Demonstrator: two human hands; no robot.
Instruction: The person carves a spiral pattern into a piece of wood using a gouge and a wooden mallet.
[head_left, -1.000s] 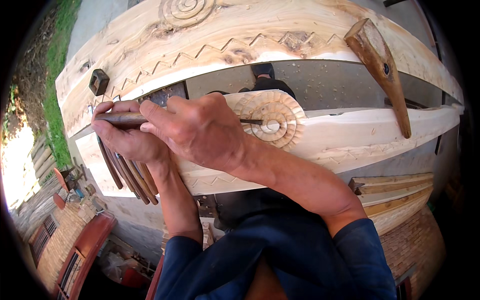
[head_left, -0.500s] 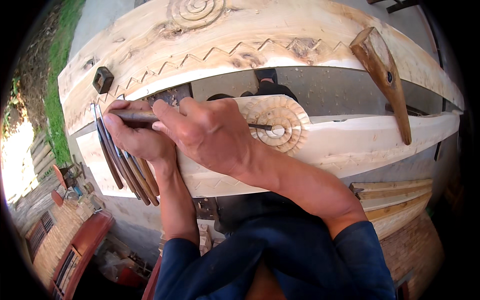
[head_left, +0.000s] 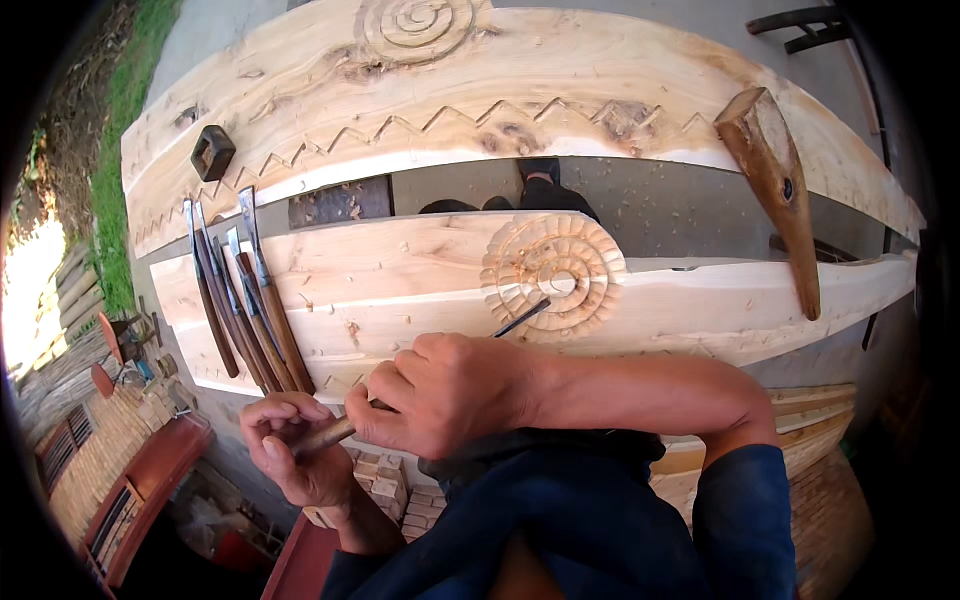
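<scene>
Both of my hands are on one carving chisel (head_left: 522,318), which runs slantwise over the near plank. My left hand (head_left: 305,455) curls around the butt of its wooden handle, close to my body beyond the plank's near edge. Further along, my right hand (head_left: 450,385) is closed on the handle and hides its middle. The dark blade sticks out past my right hand. Its tip lies at the centre of a round carved rosette (head_left: 510,250) with ringed petals, on the near pale plank (head_left: 420,275).
Several chisels (head_left: 255,310) lie side by side on the plank's left end. Across the gap, a second plank (head_left: 400,90) bears a zigzag line and a spiral. A dark metal ring (head_left: 212,153) rests there at left. A wooden mallet (head_left: 775,180) bridges both planks at right.
Both hands have come nearer my body with the chisel, uncovering the plank and the laid-out chisels. The blade now slants up toward the rosette's centre from the near side instead of from the left.
</scene>
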